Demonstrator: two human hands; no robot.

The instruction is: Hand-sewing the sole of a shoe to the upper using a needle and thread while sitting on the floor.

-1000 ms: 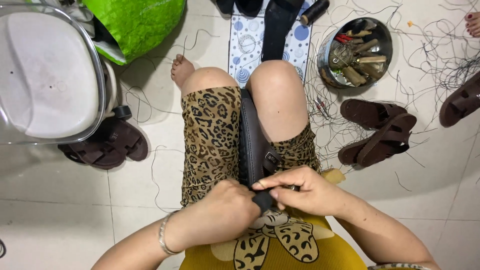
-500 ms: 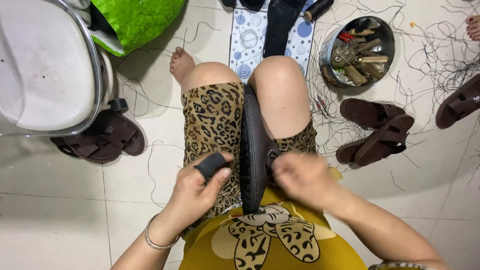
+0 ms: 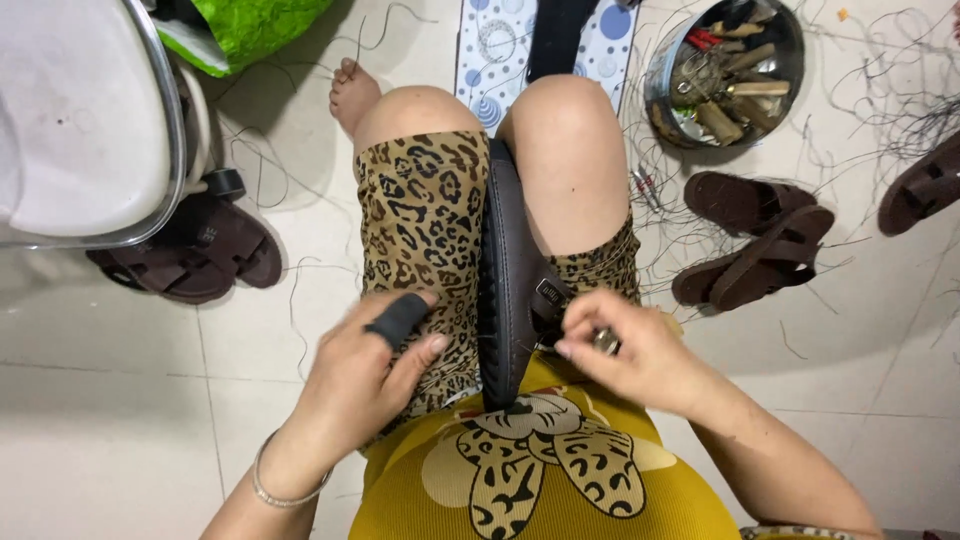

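A dark brown leather sandal stands on edge, clamped between the seated person's knees, sole to the person's left and strap side to the right. The right hand is curled against the strap near the small buckle, its fingertips pressed together as if pinching something fine there; whether that is a needle or a thread is too small to tell. The left hand hovers loosely half-spread over the leopard-print shorts, just beside the sole, holding nothing, with a black finger guard on one finger. Judging by this, the work on this one sandal looks to be under way at its strap side rather than finished, since it is not yet set down with the others. Counted: one sandal in work; two brown strapped sandals lying together on the floor to the right, one more partly cut off at the right edge, and at least two dark sandals under the white chair. One round metal tin of tools sits near the knees, amid many loose thread ends on the tiled floor.
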